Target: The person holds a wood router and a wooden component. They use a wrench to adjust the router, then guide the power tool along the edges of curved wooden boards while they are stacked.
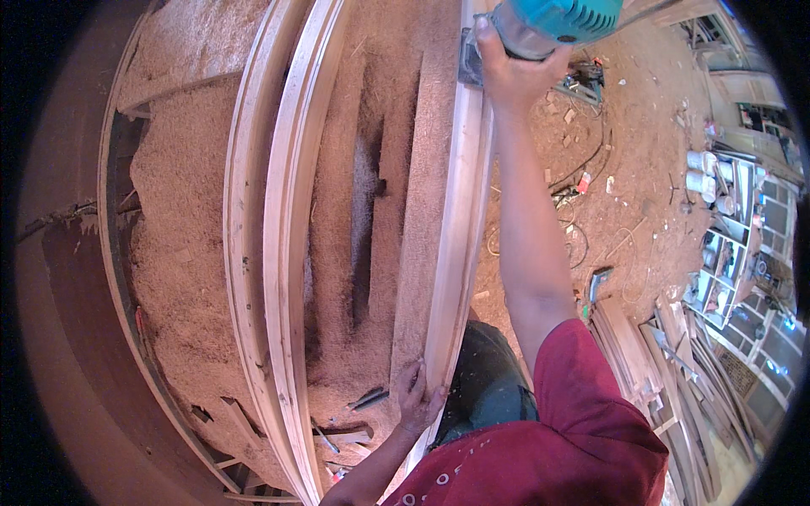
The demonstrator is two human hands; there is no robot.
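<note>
**Teal power tool (564, 21) held on a long pale timber (460, 219) at the bench's right edge**

The timber lay lengthwise along the right edge of the bench (103, 185), whose top was thick with sawdust (181, 194). The likeliest trouble was the power tool tipping: its base appeared to bear on a narrow strip, with the body leaning out past the bench's right edge, so an uneven push from the outstretched arm could have gouged the wood. The timber might also have shifted on the loose sawdust, since no clamp could be seen.

The timber looked pale and clean, with stepped lines running along its length; the wide lens made it seem bowed. Its far end could not be made out beyond the tool.

The right hand (525, 76) was wrapped around the tool's grey lower body, under the vented housing. The left hand (420, 396) was closed over the timber nearer the person, fingers bent across it.

Farther left on the bench, well apart from that piece, two grooved timbers (288, 194) lay side by side. Past the bench's right edge, scraps and cables littered the floor (650, 228), near stacked boards (624, 350).
</note>
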